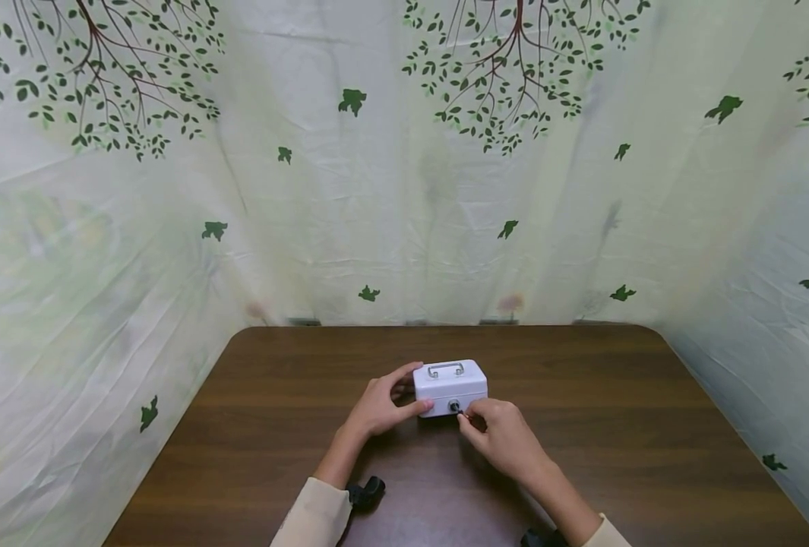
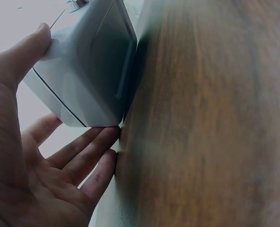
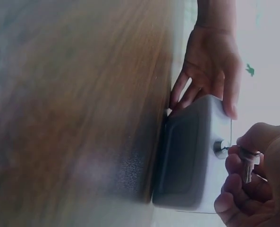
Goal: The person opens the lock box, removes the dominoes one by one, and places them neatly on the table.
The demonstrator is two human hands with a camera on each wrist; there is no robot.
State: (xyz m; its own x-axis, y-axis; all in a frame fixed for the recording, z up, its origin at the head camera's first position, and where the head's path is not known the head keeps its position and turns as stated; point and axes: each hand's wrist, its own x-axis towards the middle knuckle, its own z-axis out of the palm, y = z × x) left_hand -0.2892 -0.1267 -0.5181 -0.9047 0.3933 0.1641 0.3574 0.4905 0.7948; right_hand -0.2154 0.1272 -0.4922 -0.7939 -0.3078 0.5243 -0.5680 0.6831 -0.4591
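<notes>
A small white cash box point(image 1: 450, 389) with a metal carrying handle point(image 1: 447, 370) on its lid sits on the table, its lid down. My left hand point(image 1: 385, 404) holds the box at its left end, the thumb on the front face and the fingers along the side. With thumb and forefinger my right hand point(image 1: 503, 437) pinches a key at the round lock point(image 3: 221, 148) on the front. The pinched key is mostly hidden by the fingertips; how deep it sits in the lock I cannot tell. A second key point(image 3: 247, 171) hangs beside the fingers.
The brown wooden table point(image 1: 274, 380) has rounded far corners. Behind it and at both sides hangs a pale curtain point(image 1: 431, 190) printed with leaves and branches. Black straps with a camera mount point(image 1: 368, 492) sit at the wrists.
</notes>
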